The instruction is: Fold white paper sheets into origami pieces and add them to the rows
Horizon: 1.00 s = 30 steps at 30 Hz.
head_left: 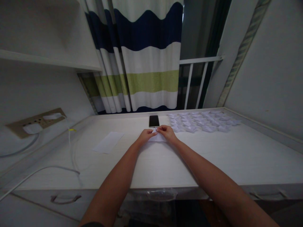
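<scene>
A partly folded sheet of white paper (158,137) lies between my hands at the middle of the desk. My left hand (146,135) pinches its left side, thumb pointing inward. On the other side, my right hand (167,131) grips the paper near its upper point with thumb and fingertips. The hands cover parts of the folds. Just behind the paper lies a dark phone (154,121), flat on the desk. To the right of it, several folded white paper pieces (199,121) are laid out in rows.
A flat white paper sheet (109,142) lies on the left of the white desk (163,170). White cables (47,168) run from a wall socket panel (36,121) at the left. A striped curtain (151,63) hangs behind the desk; drawer handles (65,199) are on its front.
</scene>
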Each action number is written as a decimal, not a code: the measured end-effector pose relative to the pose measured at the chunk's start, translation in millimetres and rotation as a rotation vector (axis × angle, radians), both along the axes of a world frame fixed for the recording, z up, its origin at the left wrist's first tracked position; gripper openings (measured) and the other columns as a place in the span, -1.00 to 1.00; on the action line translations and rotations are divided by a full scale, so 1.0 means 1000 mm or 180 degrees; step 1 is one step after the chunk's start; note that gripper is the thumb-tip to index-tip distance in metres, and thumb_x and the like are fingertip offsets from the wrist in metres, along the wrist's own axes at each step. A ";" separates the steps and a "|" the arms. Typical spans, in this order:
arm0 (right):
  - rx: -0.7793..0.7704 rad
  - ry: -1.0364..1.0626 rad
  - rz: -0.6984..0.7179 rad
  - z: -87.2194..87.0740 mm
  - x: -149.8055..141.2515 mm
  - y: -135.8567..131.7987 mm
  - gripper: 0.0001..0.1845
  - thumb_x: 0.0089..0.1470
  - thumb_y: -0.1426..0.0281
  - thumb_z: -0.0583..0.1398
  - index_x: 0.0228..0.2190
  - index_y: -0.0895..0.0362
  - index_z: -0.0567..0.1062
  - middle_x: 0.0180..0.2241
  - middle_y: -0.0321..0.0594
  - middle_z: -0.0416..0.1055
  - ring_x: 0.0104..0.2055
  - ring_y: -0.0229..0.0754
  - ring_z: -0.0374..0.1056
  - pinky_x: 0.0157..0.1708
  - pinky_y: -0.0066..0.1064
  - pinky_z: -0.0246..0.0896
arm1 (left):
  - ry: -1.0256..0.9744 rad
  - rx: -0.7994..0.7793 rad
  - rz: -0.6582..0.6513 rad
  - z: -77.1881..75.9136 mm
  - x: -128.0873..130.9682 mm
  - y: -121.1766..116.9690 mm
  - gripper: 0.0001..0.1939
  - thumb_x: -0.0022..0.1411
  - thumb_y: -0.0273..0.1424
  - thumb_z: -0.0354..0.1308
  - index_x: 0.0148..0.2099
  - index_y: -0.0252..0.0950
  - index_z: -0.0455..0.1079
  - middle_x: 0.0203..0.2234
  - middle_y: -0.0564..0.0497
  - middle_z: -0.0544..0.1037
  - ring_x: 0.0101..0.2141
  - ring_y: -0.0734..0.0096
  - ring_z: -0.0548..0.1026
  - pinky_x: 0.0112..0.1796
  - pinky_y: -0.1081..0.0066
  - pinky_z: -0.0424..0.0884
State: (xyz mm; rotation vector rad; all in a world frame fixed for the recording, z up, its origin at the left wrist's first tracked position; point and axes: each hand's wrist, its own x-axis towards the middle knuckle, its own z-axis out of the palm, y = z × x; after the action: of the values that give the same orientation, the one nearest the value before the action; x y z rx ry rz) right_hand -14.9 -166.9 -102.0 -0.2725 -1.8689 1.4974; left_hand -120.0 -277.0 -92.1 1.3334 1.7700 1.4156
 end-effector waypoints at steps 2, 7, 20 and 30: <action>-0.0051 -0.0038 0.0019 0.001 0.001 0.000 -0.70 -0.31 0.18 0.24 -0.59 0.18 0.43 -0.65 -0.32 0.33 -0.60 -0.34 0.15 -0.57 -0.49 -0.01 | -0.0057 -0.0044 -0.0024 0.001 0.000 -0.001 -0.62 -0.17 -0.13 0.19 -0.56 -0.40 0.33 -0.70 0.13 0.27 -0.60 0.55 0.21 -0.54 0.50 0.05; -0.0015 -0.0121 0.0011 0.004 0.004 -0.001 -0.70 -0.32 0.19 0.24 -0.61 0.19 0.44 -0.65 -0.32 0.34 -0.60 -0.35 0.14 -0.58 -0.49 -0.03 | -0.0198 -0.0202 -0.0090 0.003 0.001 -0.004 -0.63 -0.21 -0.15 0.22 -0.51 -0.41 0.38 -0.66 0.09 0.35 -0.58 0.52 0.26 -0.53 0.49 0.10; 0.0040 -0.0194 0.0021 0.006 0.004 -0.003 -0.78 -0.32 0.26 0.22 -0.63 0.19 0.45 -0.65 -0.30 0.36 -0.59 -0.33 0.16 -0.56 -0.48 -0.01 | -0.0263 -0.0328 -0.0202 0.005 0.001 -0.006 -0.63 -0.24 -0.17 0.23 -0.49 -0.42 0.40 -0.64 0.08 0.37 -0.59 0.54 0.25 -0.55 0.52 0.11; -0.0049 -0.0254 0.0026 0.005 0.004 -0.002 -0.79 -0.34 0.26 0.22 -0.64 0.18 0.45 -0.65 -0.28 0.37 -0.60 -0.33 0.17 -0.59 -0.49 0.00 | -0.0266 -0.0343 -0.0149 0.006 0.002 -0.007 -0.65 -0.24 -0.19 0.24 -0.50 -0.42 0.40 -0.63 0.07 0.38 -0.58 0.54 0.26 -0.55 0.51 0.12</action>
State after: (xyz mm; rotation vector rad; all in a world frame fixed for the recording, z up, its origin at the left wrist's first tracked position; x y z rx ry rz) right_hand -10.7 -169.3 -96.6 -0.3365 -1.9236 1.5273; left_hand -117.5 -283.6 -85.8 1.2340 1.7243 1.3124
